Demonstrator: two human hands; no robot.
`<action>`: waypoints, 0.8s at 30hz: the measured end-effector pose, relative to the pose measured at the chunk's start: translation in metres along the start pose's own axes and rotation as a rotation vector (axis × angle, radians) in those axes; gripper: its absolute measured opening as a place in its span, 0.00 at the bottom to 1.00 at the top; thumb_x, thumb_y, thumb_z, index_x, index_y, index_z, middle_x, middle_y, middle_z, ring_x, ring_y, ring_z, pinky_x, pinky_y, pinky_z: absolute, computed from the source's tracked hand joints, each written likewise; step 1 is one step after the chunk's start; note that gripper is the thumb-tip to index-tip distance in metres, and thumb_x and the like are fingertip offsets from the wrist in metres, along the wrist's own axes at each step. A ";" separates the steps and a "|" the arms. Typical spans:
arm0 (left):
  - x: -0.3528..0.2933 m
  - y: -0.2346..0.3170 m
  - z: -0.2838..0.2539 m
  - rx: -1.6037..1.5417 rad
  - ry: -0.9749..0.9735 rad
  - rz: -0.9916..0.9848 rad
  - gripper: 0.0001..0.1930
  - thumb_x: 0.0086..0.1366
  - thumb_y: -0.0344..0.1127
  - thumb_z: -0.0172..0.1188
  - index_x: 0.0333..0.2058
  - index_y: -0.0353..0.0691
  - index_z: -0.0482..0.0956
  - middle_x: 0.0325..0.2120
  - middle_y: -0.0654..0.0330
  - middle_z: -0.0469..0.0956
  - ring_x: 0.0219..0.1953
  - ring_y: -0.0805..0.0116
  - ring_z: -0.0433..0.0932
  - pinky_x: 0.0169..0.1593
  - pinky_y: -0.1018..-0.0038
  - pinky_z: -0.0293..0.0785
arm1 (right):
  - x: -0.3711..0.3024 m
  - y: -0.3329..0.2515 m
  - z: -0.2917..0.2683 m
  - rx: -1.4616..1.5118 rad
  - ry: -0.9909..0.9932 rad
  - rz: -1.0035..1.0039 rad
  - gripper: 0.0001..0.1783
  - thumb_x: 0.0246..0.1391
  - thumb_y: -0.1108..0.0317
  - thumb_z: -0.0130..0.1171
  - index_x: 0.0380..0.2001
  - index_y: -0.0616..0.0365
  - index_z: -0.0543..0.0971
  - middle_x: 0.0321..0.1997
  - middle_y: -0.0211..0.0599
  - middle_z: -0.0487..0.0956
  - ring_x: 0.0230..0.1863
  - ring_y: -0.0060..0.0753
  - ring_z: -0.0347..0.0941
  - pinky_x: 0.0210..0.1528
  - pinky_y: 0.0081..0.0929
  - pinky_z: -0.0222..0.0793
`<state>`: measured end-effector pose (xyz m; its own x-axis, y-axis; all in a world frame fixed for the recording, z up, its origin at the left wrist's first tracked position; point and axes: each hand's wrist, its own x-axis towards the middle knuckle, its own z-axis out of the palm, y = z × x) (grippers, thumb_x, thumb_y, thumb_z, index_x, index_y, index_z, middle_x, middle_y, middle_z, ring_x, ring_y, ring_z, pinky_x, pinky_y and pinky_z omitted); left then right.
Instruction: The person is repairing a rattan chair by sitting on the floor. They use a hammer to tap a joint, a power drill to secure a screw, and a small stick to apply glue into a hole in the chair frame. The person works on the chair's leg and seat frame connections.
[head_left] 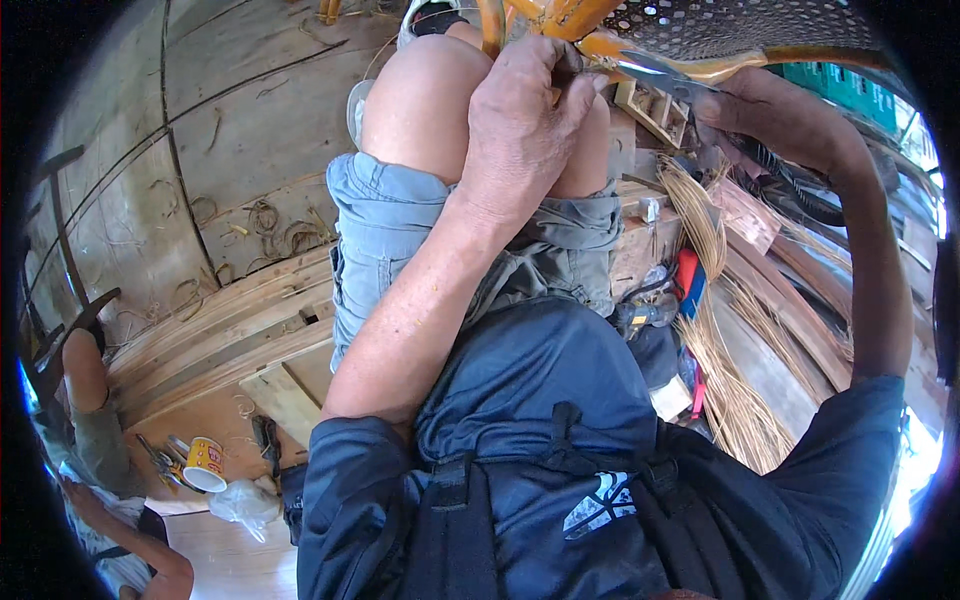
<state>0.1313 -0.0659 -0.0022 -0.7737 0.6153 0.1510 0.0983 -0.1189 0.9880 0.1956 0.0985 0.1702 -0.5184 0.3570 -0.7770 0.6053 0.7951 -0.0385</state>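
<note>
At the top middle, an orange-brown rattan furniture frame (565,18) with a dark woven cane panel (740,28) stands before my knees. My left hand (525,105) is closed against the frame's joint, thumb and fingers pinched together; what they pinch is too hidden to name. My right hand (785,115) comes in from the right and grips a knife. Its grey blade (655,72) points left toward my left fingers, just below the frame's rail (720,68). The knife's handle is hidden in my palm.
Long bundles of split cane (725,370) lie at my right beside boards and tools. Wooden planks (230,330) run along my left. A yellow paper cup (205,465), pliers (160,460) and a plastic bag (245,508) sit lower left. Another person (100,450) is at the far left.
</note>
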 end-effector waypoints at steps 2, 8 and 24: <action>0.000 -0.002 0.002 -0.052 0.008 -0.003 0.09 0.57 0.30 0.63 0.33 0.34 0.73 0.25 0.57 0.75 0.28 0.68 0.73 0.34 0.75 0.71 | 0.003 -0.001 -0.004 -0.042 -0.042 0.015 0.35 0.57 0.38 0.43 0.19 0.60 0.78 0.11 0.30 0.71 0.13 0.21 0.66 0.17 0.23 0.62; 0.000 -0.011 0.008 -0.136 0.034 -0.038 0.09 0.56 0.29 0.62 0.32 0.33 0.72 0.26 0.54 0.75 0.30 0.62 0.74 0.34 0.72 0.71 | 0.010 -0.018 -0.016 -0.230 -0.127 0.136 0.35 0.56 0.37 0.44 0.15 0.59 0.74 0.08 0.29 0.66 0.11 0.20 0.64 0.14 0.21 0.60; 0.001 -0.010 0.008 -0.072 0.005 -0.054 0.08 0.58 0.28 0.62 0.35 0.34 0.73 0.26 0.64 0.75 0.30 0.82 0.72 0.36 0.83 0.71 | 0.020 -0.013 -0.026 -0.436 -0.079 0.095 0.37 0.51 0.33 0.49 0.12 0.60 0.72 0.08 0.30 0.64 0.10 0.24 0.63 0.13 0.26 0.58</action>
<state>0.1345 -0.0582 -0.0118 -0.7798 0.6185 0.0972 0.0111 -0.1415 0.9899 0.1622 0.1082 0.1717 -0.4148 0.4135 -0.8105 0.3283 0.8988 0.2906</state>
